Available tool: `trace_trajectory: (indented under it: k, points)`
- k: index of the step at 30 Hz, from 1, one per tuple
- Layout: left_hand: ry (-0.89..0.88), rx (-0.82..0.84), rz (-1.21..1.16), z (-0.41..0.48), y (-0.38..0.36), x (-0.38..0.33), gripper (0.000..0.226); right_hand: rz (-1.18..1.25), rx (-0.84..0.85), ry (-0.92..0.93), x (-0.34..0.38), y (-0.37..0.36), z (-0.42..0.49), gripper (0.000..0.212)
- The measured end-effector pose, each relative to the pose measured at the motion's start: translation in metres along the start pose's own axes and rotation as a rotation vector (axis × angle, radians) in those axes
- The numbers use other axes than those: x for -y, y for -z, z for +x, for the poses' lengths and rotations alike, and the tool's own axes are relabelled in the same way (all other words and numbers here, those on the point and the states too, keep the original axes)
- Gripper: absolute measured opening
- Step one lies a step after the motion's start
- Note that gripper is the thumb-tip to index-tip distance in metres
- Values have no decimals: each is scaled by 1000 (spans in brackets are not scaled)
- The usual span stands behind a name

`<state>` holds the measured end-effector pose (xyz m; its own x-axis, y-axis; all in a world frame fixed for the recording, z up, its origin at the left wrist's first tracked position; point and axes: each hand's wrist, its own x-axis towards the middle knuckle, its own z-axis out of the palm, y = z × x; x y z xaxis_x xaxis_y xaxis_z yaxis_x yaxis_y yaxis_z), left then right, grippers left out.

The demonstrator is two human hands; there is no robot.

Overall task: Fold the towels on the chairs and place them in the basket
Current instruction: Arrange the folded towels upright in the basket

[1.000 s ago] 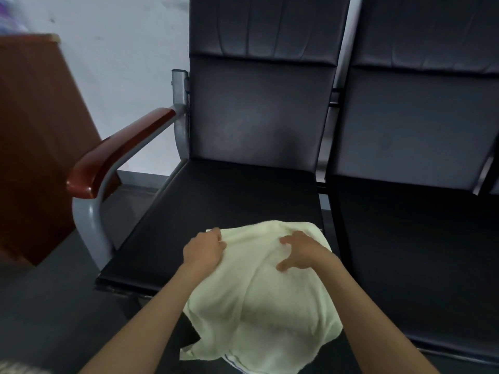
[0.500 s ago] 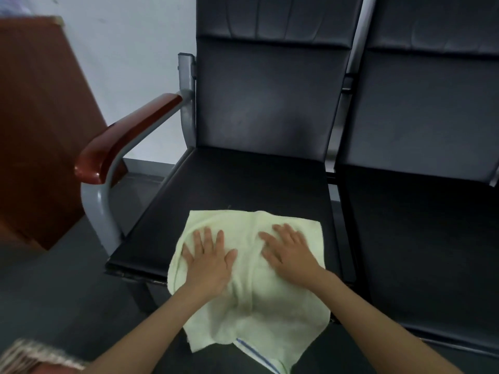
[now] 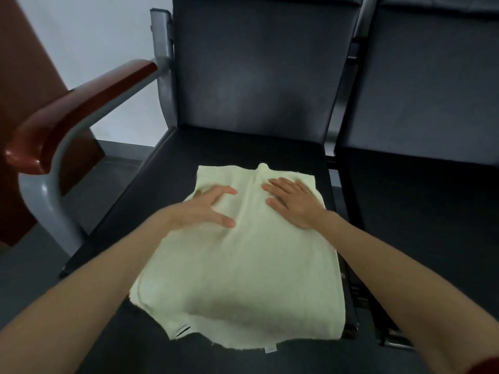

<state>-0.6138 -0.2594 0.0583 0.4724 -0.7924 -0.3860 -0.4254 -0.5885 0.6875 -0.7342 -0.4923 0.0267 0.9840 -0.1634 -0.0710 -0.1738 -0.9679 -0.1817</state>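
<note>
A pale yellow towel [image 3: 243, 265] lies spread on the seat of the left black chair [image 3: 172, 163], its near edge hanging over the seat front. My left hand [image 3: 205, 209] rests on the towel's far left part with fingers spread and slightly bent. My right hand [image 3: 291, 203] lies flat on the far right part, fingers straight. A small ridge of cloth stands up between the two hands at the far edge. No basket is in view.
A second black chair [image 3: 421, 198] adjoins on the right. A red-brown wooden armrest [image 3: 75, 109] on a grey metal frame stands at the left. A brown cabinet [image 3: 16, 76] and a white wall lie behind it; dark floor below.
Both hands slid farther up the towel toward the backrest, flattening it over the seat. The view has come closer and lower over the chair.
</note>
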Motion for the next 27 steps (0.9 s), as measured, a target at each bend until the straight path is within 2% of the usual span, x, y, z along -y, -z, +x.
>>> trace_trajectory:
  k: [1, 3, 5, 6, 9, 10, 12, 15, 16, 18, 20, 21, 22, 23, 25, 27]
  points:
    - [-29, 68, 129, 6, 9, 2, 82, 1, 15, -21, -8, 2, 13, 49]
    - [-28, 15, 338, 30, 18, 7, 79, -46, 52, -94, -20, 9, 40, 51]
    - [24, -240, 359, 58, 20, 8, 67, -123, 11, -195, -22, 16, 63, 52]
    - [50, -375, 387, 70, 19, 5, 63, -139, -63, -230, -16, 20, 69, 53]
    - [97, -678, 719, 97, 11, -8, 58, -70, -267, -238, 12, 24, 64, 44]
    - [92, -735, 781, 100, 8, -12, 55, -46, -257, -225, 20, 24, 55, 39]
    - [71, -763, 748, 100, 3, -19, 45, 13, -104, -240, 28, 22, 33, 48]
    - [44, -683, 621, 87, 2, -18, 36, 95, 146, -248, 17, 23, 9, 74]
    - [22, -620, 507, 77, 7, -15, 36, 107, 194, -239, 11, 23, 6, 79]
    - [9, -360, 217, 53, 24, -13, 44, 121, 238, -220, -5, 19, 8, 80]
    - [67, 24, 250, 30, 42, -10, 63, 119, 215, -202, -21, 15, 20, 77]
    - [99, 166, 312, 26, 49, -5, 71, 100, 177, -203, -28, 13, 30, 76]
    - [97, 217, 337, 31, 55, 0, 75, 72, 123, -218, -34, 15, 41, 74]
    - [90, 146, 322, 40, 57, 3, 76, 33, 54, -251, -36, 17, 52, 73]
    - [86, -243, 337, 62, 57, 1, 71, -69, -132, -332, -30, 25, 68, 68]
    - [82, -589, 573, 71, 47, -14, 63, -70, -309, -291, -14, 31, 69, 56]
